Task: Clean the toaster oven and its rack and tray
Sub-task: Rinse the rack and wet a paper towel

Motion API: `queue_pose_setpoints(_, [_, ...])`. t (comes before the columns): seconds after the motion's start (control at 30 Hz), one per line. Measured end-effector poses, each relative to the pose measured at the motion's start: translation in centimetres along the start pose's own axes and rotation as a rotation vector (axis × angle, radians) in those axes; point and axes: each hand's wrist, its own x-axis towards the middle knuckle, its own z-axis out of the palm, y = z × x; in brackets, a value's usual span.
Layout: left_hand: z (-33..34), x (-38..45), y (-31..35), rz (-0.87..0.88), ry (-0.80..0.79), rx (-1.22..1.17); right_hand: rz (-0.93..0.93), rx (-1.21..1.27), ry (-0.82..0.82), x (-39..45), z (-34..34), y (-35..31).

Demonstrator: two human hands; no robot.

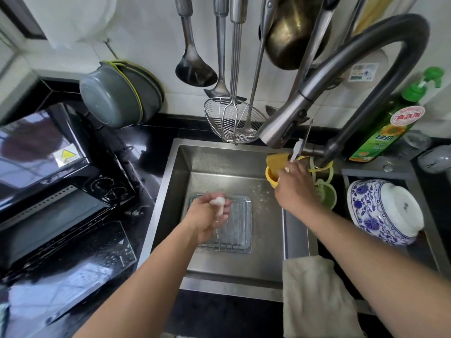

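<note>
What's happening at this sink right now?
A person is washing toaster oven parts. The wire rack lies on the tray on the sink floor. Above it, the left hand clutches something white and wet. The right hand reaches for a white-handled brush in the yellow caddy under the faucet. The toaster oven sits open on the left.

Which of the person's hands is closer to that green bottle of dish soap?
The right hand. It reaches to the yellow holder by the tap, left of the green bottle. The left hand is farther away, over the rack in the sink.
</note>
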Motion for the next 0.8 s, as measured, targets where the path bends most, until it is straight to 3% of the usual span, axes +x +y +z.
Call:
queue_pose_setpoints(0.13, [-0.6,-1.2,-0.1,0.105,-0.003,0.329,0.131,0.390,-0.116,-5.0,2.9,-3.2])
queue_pose_setpoints(0.23, [-0.7,-1.7,1.0,0.131,0.012,0.403,0.291,0.595,-0.206,-7.1,3.7,-4.3])
queue_pose_setpoints(0.37, [-0.2,-1.9,2.7,0.237,0.192,0.530,0.464,0.893,-0.269,-9.0,3.1,-4.7])
queue_pose_setpoints(0.6, [0.6,-1.1,2.5,0.416,0.185,0.886,0.519,1.046,-0.282,-11.0,1.4,-6.6])
queue_pose_setpoints(0.8, [-1.1,-0.1,1.4,0.380,0.196,1.144,0.571,1.128,-0.203,-11.3,-0.5,-8.9])
